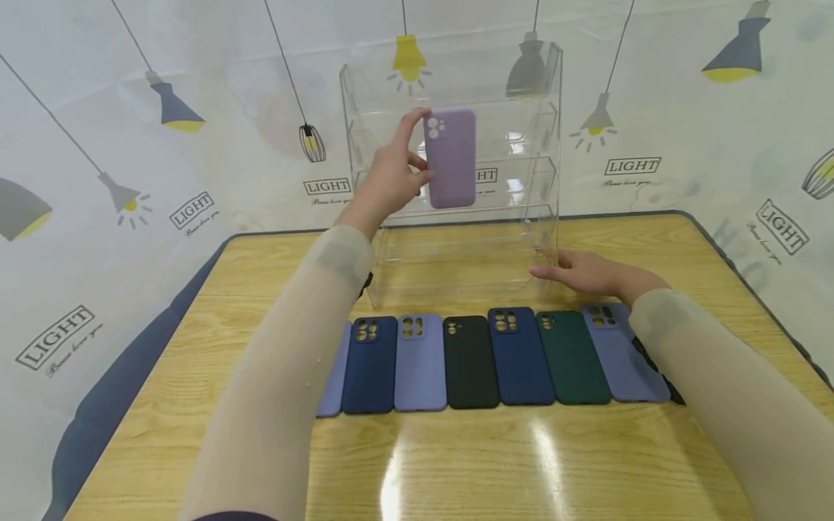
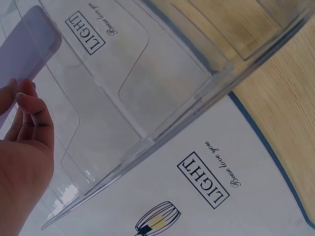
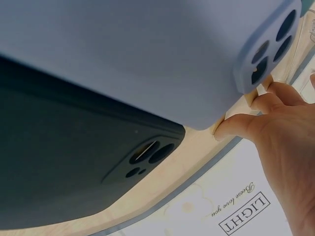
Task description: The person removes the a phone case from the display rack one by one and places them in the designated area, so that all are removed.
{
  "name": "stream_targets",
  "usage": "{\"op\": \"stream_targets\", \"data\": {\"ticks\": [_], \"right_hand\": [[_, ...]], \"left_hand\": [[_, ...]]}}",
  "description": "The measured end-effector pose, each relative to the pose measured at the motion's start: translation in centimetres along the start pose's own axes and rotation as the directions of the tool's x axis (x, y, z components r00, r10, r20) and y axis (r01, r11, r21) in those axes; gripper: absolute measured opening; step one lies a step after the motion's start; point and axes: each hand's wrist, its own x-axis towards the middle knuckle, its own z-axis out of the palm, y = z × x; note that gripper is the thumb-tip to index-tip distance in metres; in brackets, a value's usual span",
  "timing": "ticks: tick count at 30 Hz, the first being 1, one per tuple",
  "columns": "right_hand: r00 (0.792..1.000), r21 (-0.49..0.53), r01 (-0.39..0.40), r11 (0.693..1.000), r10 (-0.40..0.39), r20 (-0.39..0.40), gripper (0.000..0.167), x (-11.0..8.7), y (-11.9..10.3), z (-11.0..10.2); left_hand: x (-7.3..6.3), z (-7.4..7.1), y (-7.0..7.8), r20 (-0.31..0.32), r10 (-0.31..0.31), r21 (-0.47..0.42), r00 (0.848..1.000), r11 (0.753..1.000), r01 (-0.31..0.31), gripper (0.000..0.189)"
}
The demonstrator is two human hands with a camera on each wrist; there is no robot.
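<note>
My left hand pinches a light purple phone case by its left edge, thumb below and a finger at the top corner. The case is upright, its camera holes at the top left, in front of a clear acrylic tiered rack. In the left wrist view the purple case shows at the upper left, beside curled fingers. My right hand is at the rack's lower right side, fingers extended. Whether it touches the rack cannot be told. The right wrist view shows its fingers beyond a lavender case.
A row of phone cases lies in front of the rack: dark blue, lavender, black, another blue, green, and others partly behind my arms. A lamp-print backdrop surrounds the wooden table.
</note>
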Motion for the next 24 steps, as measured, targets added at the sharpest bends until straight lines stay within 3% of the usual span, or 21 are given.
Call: {"op": "stream_targets", "data": {"ticks": [11, 19, 24], "right_hand": [[1.000, 0.006, -0.019, 1.000, 0.019, 0.005, 0.109, -0.05, -0.14, 0.07], [1.000, 0.003, -0.022, 1.000, 0.022, 0.008, 0.110, -0.15, -0.11, -0.02], [1.000, 0.005, -0.021, 1.000, 0.021, 0.007, 0.109, -0.17, -0.12, 0.04]], "left_hand": [[0.25, 0.46, -0.63, -0.054, 0.076, 0.077, 0.996, 0.994, -0.072, 0.091], [0.24, 0.53, -0.77, -0.032, 0.083, 0.067, 0.996, 0.994, -0.081, 0.095], [0.28, 0.76, -1.01, -0.014, 0.073, 0.109, 0.997, 0.991, -0.071, 0.100]]}}
